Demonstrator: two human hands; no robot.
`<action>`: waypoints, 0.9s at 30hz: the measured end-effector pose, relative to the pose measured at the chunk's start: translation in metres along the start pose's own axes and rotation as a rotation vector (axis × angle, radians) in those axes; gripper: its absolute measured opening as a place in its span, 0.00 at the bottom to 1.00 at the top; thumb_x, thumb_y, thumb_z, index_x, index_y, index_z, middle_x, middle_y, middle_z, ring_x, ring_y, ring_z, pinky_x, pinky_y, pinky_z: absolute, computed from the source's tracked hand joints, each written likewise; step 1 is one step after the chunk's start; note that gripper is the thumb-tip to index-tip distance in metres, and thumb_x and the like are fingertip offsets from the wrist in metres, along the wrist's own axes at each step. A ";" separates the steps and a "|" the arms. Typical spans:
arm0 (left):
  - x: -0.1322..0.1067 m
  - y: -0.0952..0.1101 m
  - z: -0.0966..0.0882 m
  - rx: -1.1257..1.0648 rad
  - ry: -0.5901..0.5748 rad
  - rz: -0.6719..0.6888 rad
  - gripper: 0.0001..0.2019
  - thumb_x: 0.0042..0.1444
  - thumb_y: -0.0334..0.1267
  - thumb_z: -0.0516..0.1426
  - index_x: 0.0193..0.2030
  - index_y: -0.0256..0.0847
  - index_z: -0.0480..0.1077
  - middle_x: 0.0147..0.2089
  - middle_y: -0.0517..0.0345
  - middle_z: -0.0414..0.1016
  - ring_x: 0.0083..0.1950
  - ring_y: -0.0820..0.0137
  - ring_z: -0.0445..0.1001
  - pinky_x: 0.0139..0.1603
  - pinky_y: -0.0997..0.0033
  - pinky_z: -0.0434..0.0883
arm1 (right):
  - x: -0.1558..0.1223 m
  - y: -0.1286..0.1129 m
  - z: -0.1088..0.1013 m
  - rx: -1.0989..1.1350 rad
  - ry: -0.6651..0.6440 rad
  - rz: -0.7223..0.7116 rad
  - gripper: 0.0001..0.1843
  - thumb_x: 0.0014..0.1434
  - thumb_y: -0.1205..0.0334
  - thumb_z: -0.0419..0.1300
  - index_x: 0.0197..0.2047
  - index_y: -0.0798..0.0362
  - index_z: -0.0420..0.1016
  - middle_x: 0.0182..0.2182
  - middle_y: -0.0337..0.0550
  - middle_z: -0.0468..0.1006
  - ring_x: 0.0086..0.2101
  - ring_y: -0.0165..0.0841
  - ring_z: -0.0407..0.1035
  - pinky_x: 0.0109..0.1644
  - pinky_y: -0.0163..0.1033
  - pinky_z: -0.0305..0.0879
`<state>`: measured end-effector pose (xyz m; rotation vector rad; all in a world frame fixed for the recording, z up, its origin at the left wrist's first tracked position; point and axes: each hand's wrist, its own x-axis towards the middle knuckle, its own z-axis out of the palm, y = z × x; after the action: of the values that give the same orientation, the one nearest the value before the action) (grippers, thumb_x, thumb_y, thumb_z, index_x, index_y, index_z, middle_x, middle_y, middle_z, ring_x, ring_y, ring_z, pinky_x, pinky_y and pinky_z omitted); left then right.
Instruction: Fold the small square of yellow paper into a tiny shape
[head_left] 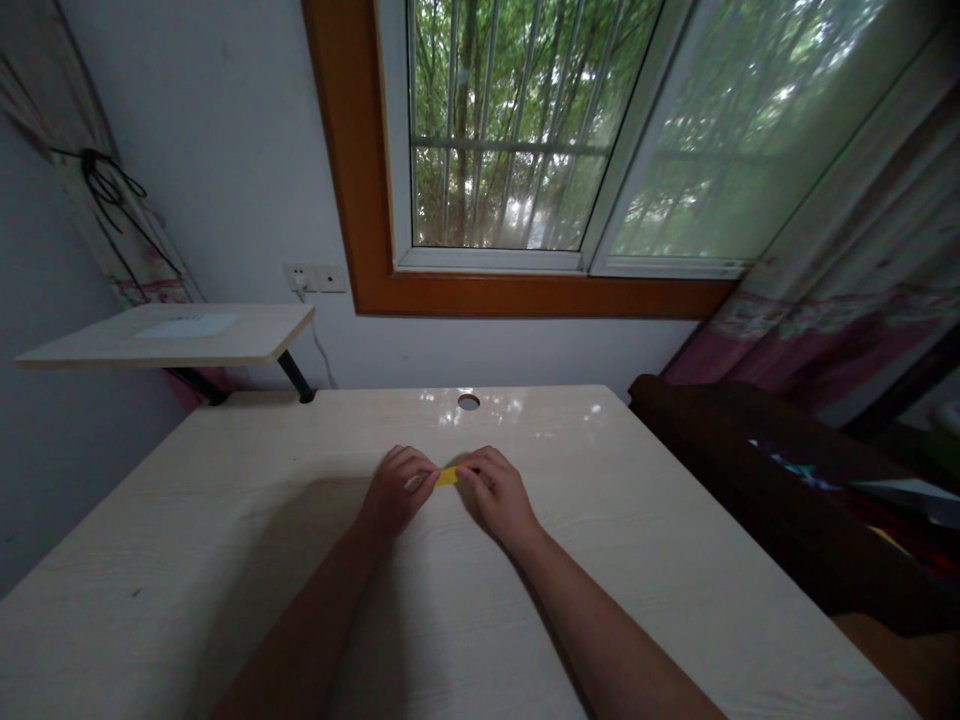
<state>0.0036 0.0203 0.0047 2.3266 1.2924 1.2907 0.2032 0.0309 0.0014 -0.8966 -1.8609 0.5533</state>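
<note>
Remote feed: I'm seeing the left hand (397, 490) pinching 1 end of a small yellow piece (448, 476), possibly a flat strip; the right hand (501, 492) is pinching the other. The piece is sitting between them, toward the surface (637, 570)'s far edge, short of the round hole (469, 402).

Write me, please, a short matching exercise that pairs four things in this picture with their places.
1. Yellow strip
2. Raised shelf
3. Round hole
4. Wall sockets

A. Near the middle of the desk's far edge
B. On the wall, just left of the brown window frame
C. Held by the fingers of the left hand and the right hand
D. Above the desk's far left corner

Pairs: 1-C, 2-D, 3-A, 4-B
</note>
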 end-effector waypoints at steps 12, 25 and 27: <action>0.002 -0.009 -0.006 -0.095 0.126 -0.195 0.06 0.59 0.35 0.56 0.32 0.40 0.73 0.35 0.55 0.73 0.38 0.68 0.71 0.40 0.70 0.70 | 0.005 0.011 -0.003 0.105 0.157 0.171 0.09 0.63 0.61 0.57 0.33 0.52 0.76 0.32 0.42 0.73 0.35 0.35 0.68 0.39 0.38 0.63; -0.001 -0.002 -0.002 -0.130 -0.061 -0.227 0.07 0.58 0.38 0.57 0.32 0.39 0.75 0.32 0.57 0.72 0.33 0.71 0.70 0.36 0.72 0.68 | 0.004 0.003 0.001 0.131 0.014 0.100 0.08 0.63 0.61 0.58 0.36 0.51 0.78 0.34 0.44 0.74 0.37 0.35 0.69 0.41 0.39 0.65; -0.002 -0.001 -0.003 -0.153 -0.065 -0.242 0.09 0.59 0.39 0.56 0.32 0.40 0.75 0.31 0.57 0.72 0.32 0.71 0.70 0.35 0.73 0.68 | 0.004 0.004 0.001 0.130 0.015 0.120 0.07 0.62 0.60 0.58 0.37 0.51 0.77 0.34 0.44 0.75 0.37 0.35 0.69 0.41 0.39 0.65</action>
<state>0.0004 0.0188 0.0050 2.0208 1.3539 1.1822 0.2023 0.0364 -0.0001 -0.9266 -1.7449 0.7307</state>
